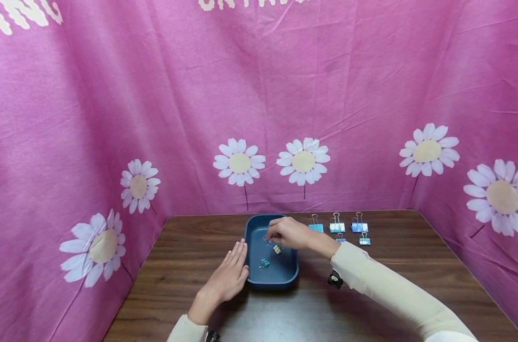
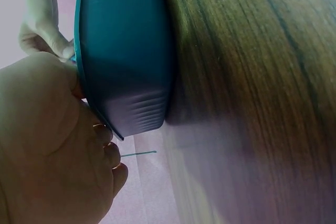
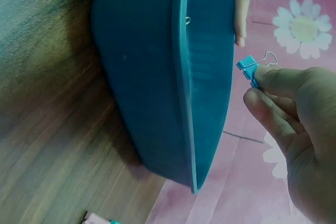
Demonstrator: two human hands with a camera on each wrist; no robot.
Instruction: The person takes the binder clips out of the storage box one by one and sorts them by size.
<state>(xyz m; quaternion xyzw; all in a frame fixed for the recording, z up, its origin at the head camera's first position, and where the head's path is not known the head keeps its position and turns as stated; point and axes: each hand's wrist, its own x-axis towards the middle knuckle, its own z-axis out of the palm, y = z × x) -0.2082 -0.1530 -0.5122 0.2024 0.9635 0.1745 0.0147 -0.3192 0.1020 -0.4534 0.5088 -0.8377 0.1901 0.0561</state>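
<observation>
A dark blue rectangular tray (image 1: 273,283) stands on the table. My left hand (image 1: 227,280) lies against its left side with straight fingers touching the rim; the left wrist view shows that palm (image 2: 42,140) beside the tray's wall. Over the tray, my right hand (image 1: 291,232) pinches a small blue binder clip (image 3: 249,67) between thumb and fingertips, above the rim in the right wrist view. Inside the tray lie a small yellow binder clip (image 1: 277,249) and a teal binder clip (image 1: 264,262). The right hand partly hides the tray's far end.
Right of the tray, binder clips stand in two rows: larger ones at the back, including a blue clip (image 1: 359,227) and a teal clip (image 1: 337,227), and smaller ones in front, including a light blue clip (image 1: 364,241). A pink curtain (image 1: 259,104) hangs behind the wooden table (image 1: 173,256).
</observation>
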